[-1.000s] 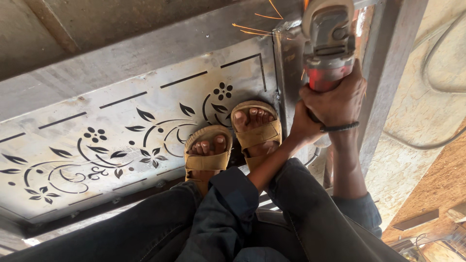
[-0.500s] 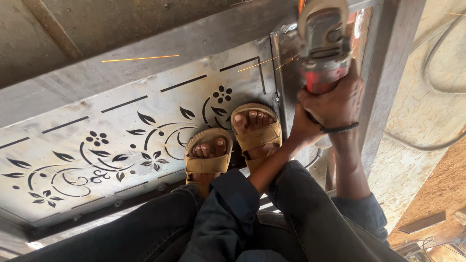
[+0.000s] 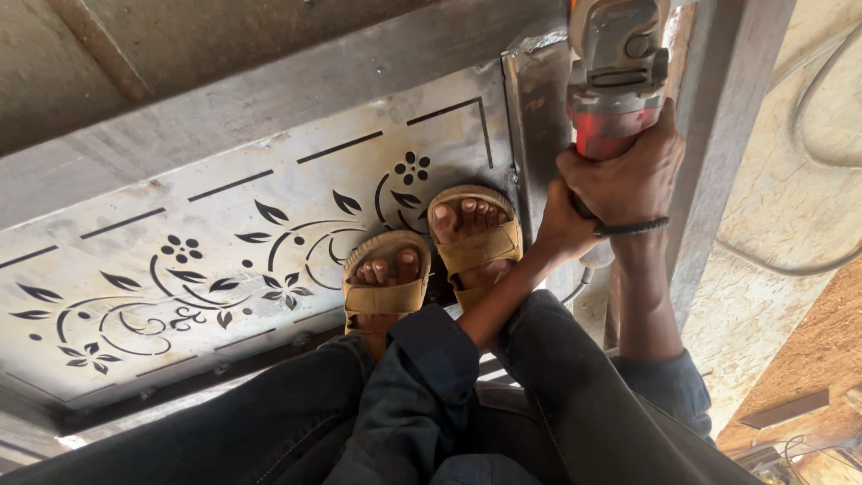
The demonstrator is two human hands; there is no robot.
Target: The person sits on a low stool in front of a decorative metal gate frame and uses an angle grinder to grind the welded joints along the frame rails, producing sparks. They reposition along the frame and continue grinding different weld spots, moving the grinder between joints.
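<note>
Both my hands grip a red and grey angle grinder [image 3: 618, 81] at the upper right. My right hand [image 3: 633, 175] wraps its red body from above, a dark band on the wrist. Beneath it, my left hand [image 3: 558, 224] holds the grinder's rear end. The grinder's head sits against the grey metal frame bar [image 3: 539, 117] of a gate panel. My feet in tan sandals [image 3: 431, 260] stand on the cut-out metal sheet [image 3: 180, 260] with its flower and leaf pattern.
A thick metal beam [image 3: 269, 99] runs along the sheet's far side. Another upright frame bar [image 3: 727, 135] stands right of the grinder. A cable [image 3: 808, 162] loops over the pale floor at the right. Wooden boards [image 3: 808, 395] lie at the lower right.
The sparks seen a second ago are gone. The grinder and both hands have stayed at nearly the same spot on the frame bar.
</note>
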